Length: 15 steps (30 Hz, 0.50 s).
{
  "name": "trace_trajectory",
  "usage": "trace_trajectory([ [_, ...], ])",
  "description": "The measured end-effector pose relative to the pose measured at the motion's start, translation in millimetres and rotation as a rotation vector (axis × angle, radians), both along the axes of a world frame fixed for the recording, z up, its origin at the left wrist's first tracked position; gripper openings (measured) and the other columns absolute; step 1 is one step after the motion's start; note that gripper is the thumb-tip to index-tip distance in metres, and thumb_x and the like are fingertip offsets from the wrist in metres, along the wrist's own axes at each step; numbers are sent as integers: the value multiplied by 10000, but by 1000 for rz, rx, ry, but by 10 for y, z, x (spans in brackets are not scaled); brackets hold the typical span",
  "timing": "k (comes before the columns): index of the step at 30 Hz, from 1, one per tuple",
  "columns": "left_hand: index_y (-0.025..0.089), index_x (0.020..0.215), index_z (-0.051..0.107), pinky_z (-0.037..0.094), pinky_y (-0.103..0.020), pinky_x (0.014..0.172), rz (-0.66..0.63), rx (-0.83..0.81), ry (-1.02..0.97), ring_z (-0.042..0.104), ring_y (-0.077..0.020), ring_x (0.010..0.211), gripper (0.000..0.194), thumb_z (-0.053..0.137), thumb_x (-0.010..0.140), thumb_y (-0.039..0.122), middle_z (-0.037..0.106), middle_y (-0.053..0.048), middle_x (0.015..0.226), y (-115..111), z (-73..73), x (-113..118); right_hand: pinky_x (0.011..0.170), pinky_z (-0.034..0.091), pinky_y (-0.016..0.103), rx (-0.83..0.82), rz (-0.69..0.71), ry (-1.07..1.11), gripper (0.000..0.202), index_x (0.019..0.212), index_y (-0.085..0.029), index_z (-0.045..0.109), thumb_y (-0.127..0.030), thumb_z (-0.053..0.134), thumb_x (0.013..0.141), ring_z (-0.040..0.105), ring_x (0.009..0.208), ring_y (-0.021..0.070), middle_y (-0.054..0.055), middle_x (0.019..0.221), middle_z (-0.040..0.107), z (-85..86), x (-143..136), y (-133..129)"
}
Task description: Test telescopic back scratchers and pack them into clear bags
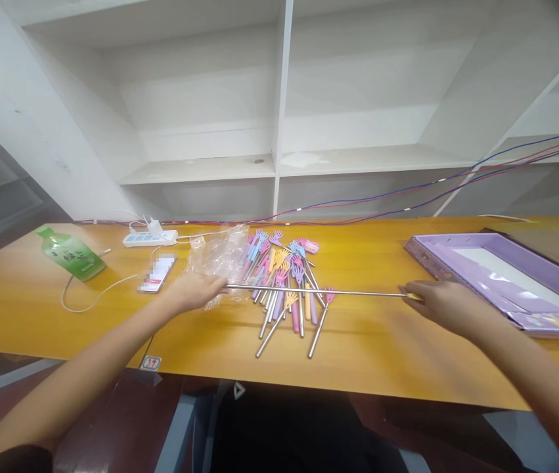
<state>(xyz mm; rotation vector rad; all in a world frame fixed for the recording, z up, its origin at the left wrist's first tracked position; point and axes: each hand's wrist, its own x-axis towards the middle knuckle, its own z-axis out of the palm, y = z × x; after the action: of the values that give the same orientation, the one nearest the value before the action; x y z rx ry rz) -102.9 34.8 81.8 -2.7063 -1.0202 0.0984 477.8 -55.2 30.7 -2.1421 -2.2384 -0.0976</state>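
A thin metal telescopic back scratcher [318, 292] is stretched out level above the table, drawn long between both hands. My left hand [198, 290] is closed round its left end. My right hand [439, 303] grips the other end, where a bit of yellow shows at the fingers; the rest of that end is hidden. Below and behind the rod lies a pile of back scratchers [279, 263], with hand-shaped heads in pink, yellow, blue and purple and silver or coloured shafts. Crumpled clear plastic wrap [217, 256] lies beside the pile, just behind my left hand.
On the left are a green bottle [71, 253] lying tilted, a phone [158, 272], a white cable and a power strip [150, 238]. A purple open box [506, 276] sits at the right, near a cardboard piece [550, 240]. White shelves [279, 98] rise behind the wooden table [368, 355].
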Motion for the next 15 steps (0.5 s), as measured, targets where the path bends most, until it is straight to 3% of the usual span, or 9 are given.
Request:
trace_trajectory([
  [2,188,1111,682,513,-310,653,28,10,-35,731,-239,683,267,483,1109,365,758,-89,830,-81,-69,453,777,494,327,36,45,-1,247,1127,-186,803,-242,591,1013,763,912,261,149,1111,807,42,-659,73],
  [4,178,1133,677,544,-329,668,-38,-24,-36,744,-249,699,203,512,1088,289,761,-101,839,-173,-159,913,751,479,296,-6,150,33,273,1185,-187,778,-221,552,1036,764,907,235,137,1127,797,69,-1342,135],
  [7,157,1081,667,577,-361,691,-92,-46,-46,754,-264,707,172,536,1076,269,752,-115,837,-274,-288,1361,653,414,270,-20,220,55,246,1126,-187,755,-290,539,1067,735,783,200,109,1024,780,86,-2023,186],
  [9,145,1073,655,590,-374,709,-96,-49,-57,762,-271,724,178,526,1085,267,752,-128,856,-307,-348,1447,639,387,268,-12,225,74,263,1092,-178,737,-304,506,1088,725,777,200,111,1010,765,84,-2164,186],
  [12,137,1071,636,595,-388,716,-96,-76,-86,760,-273,726,212,490,1107,287,750,-144,887,-342,-394,1398,668,397,267,-11,238,94,220,1042,-166,706,-280,519,1070,710,801,205,109,976,739,55,-2086,164],
  [15,150,1114,611,590,-376,717,-23,-115,-210,743,-258,753,223,496,1114,342,738,-133,934,-393,-392,1328,705,462,277,36,304,389,155,1091,-182,657,-296,575,1025,665,778,178,99,1060,705,-4,-1930,169],
])
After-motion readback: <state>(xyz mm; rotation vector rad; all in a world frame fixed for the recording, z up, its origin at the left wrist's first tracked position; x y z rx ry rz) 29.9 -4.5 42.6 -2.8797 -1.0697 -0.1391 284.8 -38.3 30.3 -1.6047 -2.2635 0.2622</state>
